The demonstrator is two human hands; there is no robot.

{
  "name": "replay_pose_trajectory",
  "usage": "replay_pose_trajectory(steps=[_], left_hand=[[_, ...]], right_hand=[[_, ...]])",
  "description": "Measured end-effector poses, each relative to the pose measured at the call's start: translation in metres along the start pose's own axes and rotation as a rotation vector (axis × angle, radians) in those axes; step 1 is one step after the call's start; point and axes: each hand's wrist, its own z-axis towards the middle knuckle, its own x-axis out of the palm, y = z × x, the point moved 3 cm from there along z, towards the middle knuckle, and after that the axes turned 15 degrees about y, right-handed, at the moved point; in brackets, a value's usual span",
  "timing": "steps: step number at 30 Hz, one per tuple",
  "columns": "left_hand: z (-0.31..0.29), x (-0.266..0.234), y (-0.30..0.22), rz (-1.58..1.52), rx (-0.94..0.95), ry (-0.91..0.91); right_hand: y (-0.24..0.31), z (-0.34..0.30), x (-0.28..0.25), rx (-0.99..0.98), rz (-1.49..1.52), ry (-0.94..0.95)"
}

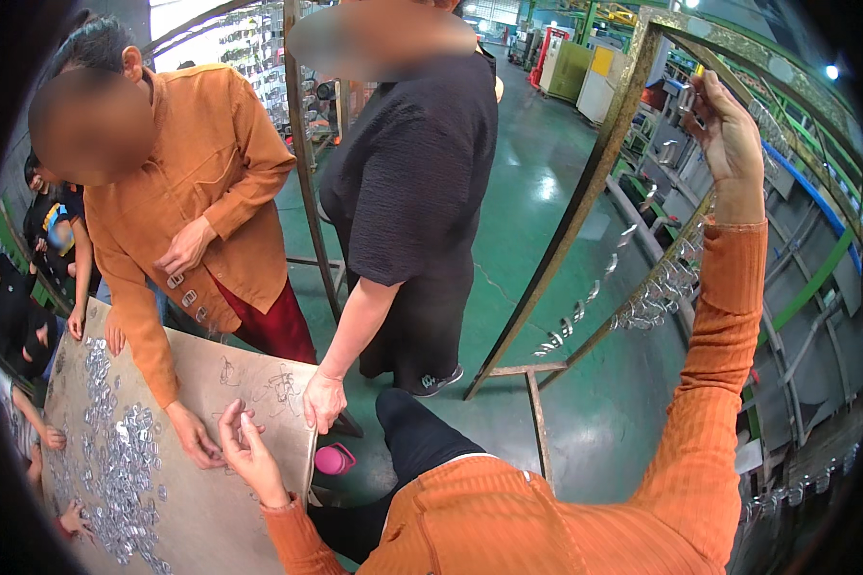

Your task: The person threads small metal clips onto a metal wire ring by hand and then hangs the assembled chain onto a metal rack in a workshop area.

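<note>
My right hand [724, 125] is raised high at the upper right, beside the top bar of a metal frame [585, 206]. Its fingers are curled around the upper end of a strand of small shiny metal pieces [628, 232], which hangs down slantwise to the lower left. My left hand [249, 455] is over the near right edge of the table [197, 369], fingers loosely bent and apart, with nothing visible in it. Close to it, a co-worker's hand [194, 436] rests on the tabletop. Many similar loose metal pieces [120, 460] lie spread across the table's left part.
A person in orange [187, 153] leans over the table, with a short strand of pieces [187, 295] hanging by one hand. Another person in black [412, 182] grips the table corner. Thin wires [276, 383] lie on the table. A pink container [334, 460] is below its edge. More strands [666, 287] hang at right.
</note>
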Motion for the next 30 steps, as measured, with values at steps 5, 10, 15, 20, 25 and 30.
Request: replay_pose_trajectory(steps=[5,10,15,20,25,30], left_hand=[[-0.006,0.004,0.048,0.039,-0.062,-0.035],[-0.020,-0.009,0.089,0.222,0.006,-0.080],[-0.028,0.012,0.088,0.221,-0.058,-0.038],[-0.037,0.011,0.109,0.263,-0.041,-0.064],[-0.045,0.008,0.138,0.270,-0.107,-0.012],[-0.048,0.004,0.146,0.207,-0.122,-0.048]], right_hand=[[-0.001,0.021,-0.040,-0.018,-0.099,-0.133],[-0.003,0.049,-0.092,-0.040,-0.085,-0.289],[0.020,0.057,-0.137,0.005,-0.198,-0.447],[0.029,0.058,-0.144,-0.092,-0.231,-0.502],[0.047,0.082,-0.207,-0.095,-0.340,-0.515],[0.045,0.099,-0.209,-0.155,-0.323,-0.644]])
